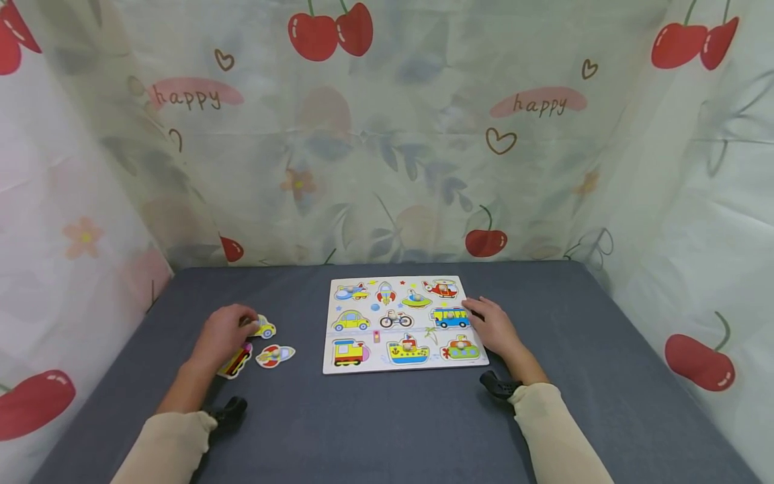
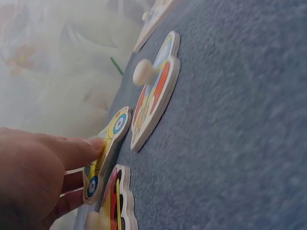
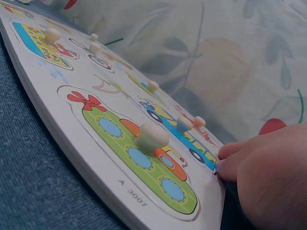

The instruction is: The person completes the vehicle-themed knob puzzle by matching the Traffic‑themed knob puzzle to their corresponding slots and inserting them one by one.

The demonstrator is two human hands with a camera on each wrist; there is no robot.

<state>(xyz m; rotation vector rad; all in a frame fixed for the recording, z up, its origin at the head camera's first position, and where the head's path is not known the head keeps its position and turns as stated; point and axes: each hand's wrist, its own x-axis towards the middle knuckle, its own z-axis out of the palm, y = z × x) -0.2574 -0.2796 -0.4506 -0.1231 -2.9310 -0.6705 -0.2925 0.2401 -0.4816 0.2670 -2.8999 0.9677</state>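
Note:
At the left of the table my left hand (image 1: 225,334) pinches a yellow car puzzle piece (image 2: 107,153), its thumb on the painted face and other fingers behind. The car stands tilted close over the cloth. Beside it lie a red-and-yellow train piece (image 1: 236,361), partly covered by the hand in the head view, and a rocket piece (image 1: 275,356) with its wooden knob up. My right hand (image 1: 494,327) rests at the right edge of the white puzzle board (image 1: 377,339), fingertips right by the blue bus piece (image 3: 180,134).
On the board sit several knobbed pieces, among them a green submarine (image 3: 139,153), a boat (image 1: 408,350) and a bicycle (image 1: 396,319). Printed car, rocket and train spots show without knobs. Dark grey cloth (image 1: 387,423) covers the table; a patterned curtain (image 1: 387,168) stands behind it.

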